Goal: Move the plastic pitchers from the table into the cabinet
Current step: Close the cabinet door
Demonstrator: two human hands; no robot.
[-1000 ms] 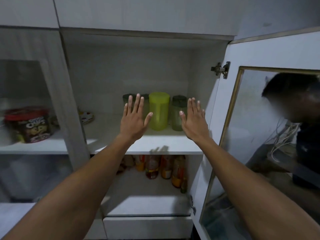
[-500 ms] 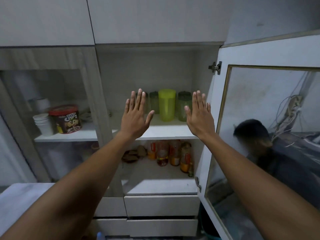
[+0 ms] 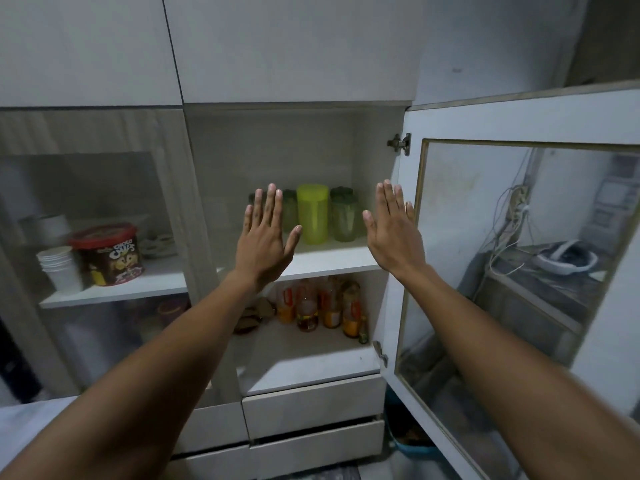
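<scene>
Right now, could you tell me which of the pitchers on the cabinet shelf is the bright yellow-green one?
The tallest pitcher, in the middle of the row; the pitchers beside it are darker green and shorter.

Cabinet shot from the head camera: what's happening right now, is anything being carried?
Nothing is being carried. The left hand and right hand are held up flat and open in front of the open cabinet, touching nothing. A yellow-green pitcher stands upright on the upper shelf, with darker green pitchers beside and behind it. The glass door hangs open to the right. Bottles sit on the shelf below.
</scene>
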